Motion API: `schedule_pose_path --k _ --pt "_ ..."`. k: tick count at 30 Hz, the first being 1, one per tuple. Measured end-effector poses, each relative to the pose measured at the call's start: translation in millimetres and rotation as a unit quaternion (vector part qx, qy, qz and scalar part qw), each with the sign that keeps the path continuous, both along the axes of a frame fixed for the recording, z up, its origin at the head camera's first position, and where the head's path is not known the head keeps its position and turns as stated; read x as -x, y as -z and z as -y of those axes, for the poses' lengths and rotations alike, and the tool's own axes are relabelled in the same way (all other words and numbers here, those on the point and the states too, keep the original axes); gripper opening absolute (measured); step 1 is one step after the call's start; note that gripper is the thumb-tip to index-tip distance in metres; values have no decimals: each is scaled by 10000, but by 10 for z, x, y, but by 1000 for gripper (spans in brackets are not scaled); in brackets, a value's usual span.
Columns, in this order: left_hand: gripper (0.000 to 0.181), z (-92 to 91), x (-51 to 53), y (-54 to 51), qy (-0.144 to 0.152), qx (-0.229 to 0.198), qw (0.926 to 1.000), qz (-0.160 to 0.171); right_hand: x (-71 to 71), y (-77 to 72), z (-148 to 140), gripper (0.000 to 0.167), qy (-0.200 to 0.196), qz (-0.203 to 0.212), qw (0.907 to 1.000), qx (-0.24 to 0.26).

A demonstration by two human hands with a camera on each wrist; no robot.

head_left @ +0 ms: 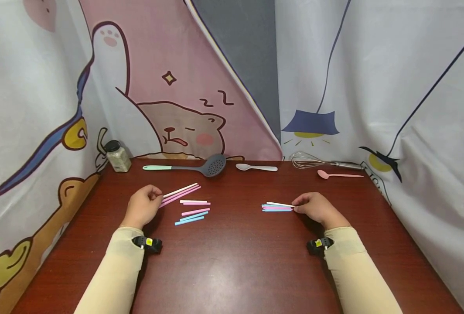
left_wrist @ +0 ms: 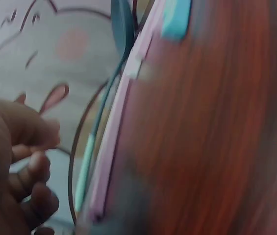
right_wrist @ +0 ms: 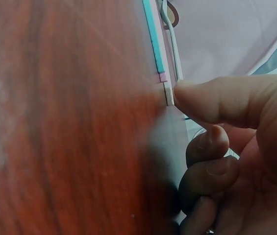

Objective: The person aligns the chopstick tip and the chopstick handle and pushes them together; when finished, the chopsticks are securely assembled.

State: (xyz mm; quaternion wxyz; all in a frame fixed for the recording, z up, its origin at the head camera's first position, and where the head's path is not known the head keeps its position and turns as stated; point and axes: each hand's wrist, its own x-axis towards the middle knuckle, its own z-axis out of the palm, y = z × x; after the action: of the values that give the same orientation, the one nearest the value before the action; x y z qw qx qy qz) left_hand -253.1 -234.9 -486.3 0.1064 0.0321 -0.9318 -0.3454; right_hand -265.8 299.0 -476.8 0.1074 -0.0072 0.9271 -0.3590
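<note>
My left hand (head_left: pixel 143 206) hovers by the near ends of two long pink straws (head_left: pixel 181 196) and a long white straw (head_left: pixel 180 190). In the left wrist view its loosely bent fingers (left_wrist: pixel 33 171) stand apart from a pink straw (left_wrist: pixel 111 152). On the right, my right hand (head_left: pixel 317 206) pinches the end of a short white straw (head_left: pixel 280 204). That straw lies across a bundle of short blue and pink straws (head_left: pixel 277 210). In the right wrist view one fingertip meets the white straw's end (right_wrist: pixel 168 94); the opposing fingertip is hidden.
Between the hands lie short white and pink straws (head_left: pixel 194 202) and blue straws (head_left: pixel 189 221). Along the back stand or lie a lidded jar (head_left: pixel 118 158), a slotted ladle (head_left: pixel 212 166), a white spoon (head_left: pixel 257 167), a whisk (head_left: pixel 310 161) and a pink spoon (head_left: pixel 339 175). Printed curtains border the table.
</note>
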Motion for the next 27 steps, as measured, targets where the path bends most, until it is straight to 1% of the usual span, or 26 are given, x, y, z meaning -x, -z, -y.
schedule_pose_path --k 1,3,5,8,13,15,18,21,27 --pt "12 -52 -2 -8 197 -4 9998 -50 2 3 2 14 -2 -13 10000 10" --pt "12 -148 -9 -8 568 7 9984 -20 3 8 7 12 -15 -35 10000 39" --pt "13 -227 -22 -3 809 115 9966 96 1 13 8 10 -74 -50 10000 40" --pt "17 -326 -46 2 1013 380 9938 260 -3 13 16 7 -127 -37 9999 17" --pt "28 -432 -77 -13 1309 792 9875 386 -9 -3 17 7 -234 -11 9997 -34" --pt "30 -457 -85 -22 1408 897 9851 421 -12 -9 16 7 -291 -10 9996 -51" --pt "28 -476 -91 -28 1429 1008 9835 466 -17 -15 17 7 -373 -6 9993 -93" --pt "26 -477 -90 -25 1433 1026 9832 478 -21 -28 18 6 -408 14 9991 -131" --pt "14 -456 -86 -7 1485 1026 9825 461 -22 -35 16 6 -464 83 9986 -229"
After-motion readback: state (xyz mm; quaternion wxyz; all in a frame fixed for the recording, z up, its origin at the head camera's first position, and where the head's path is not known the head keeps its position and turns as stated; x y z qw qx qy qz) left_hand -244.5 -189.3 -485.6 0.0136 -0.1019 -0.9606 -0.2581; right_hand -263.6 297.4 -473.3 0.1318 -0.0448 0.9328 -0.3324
